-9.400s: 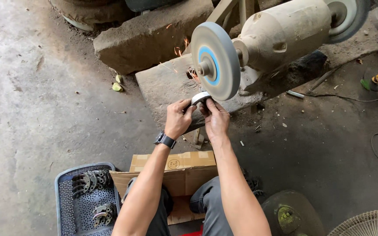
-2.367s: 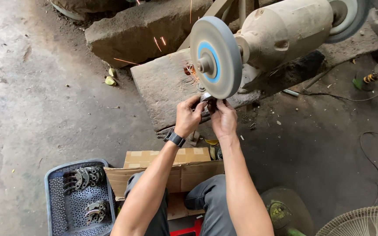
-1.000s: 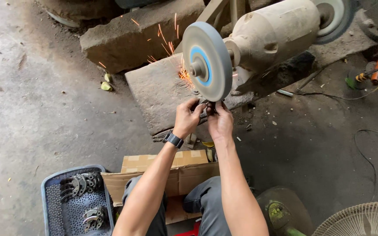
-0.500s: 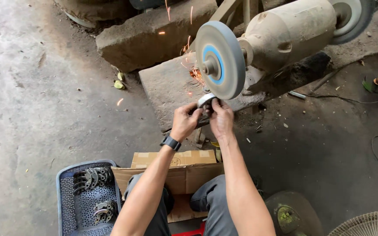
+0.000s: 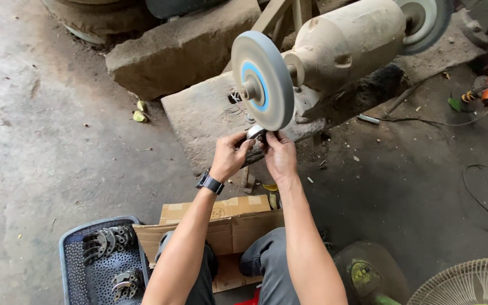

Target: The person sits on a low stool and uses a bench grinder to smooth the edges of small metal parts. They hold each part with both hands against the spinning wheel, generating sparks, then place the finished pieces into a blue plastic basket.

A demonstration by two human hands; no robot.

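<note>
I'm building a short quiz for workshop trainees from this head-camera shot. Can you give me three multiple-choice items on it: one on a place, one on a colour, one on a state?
1. Where is the basket of metal parts?
A. On the floor by the person's left side
B. On top of the grinder motor
C. Beside the fan

2. What colour is the ring at the centre of the grinding wheel?
A. Red
B. Blue
C. Yellow

3. How is the small metal piece held?
A. By one hand only
B. Lying loose on the stone slab
C. Between both hands, just under the wheel

Answers: 1 A, the blue-grey basket sits at lower left next to the cardboard. 2 B, a blue ring surrounds the hub. 3 C, the left hand and the right hand both have a grip on it.
</note>
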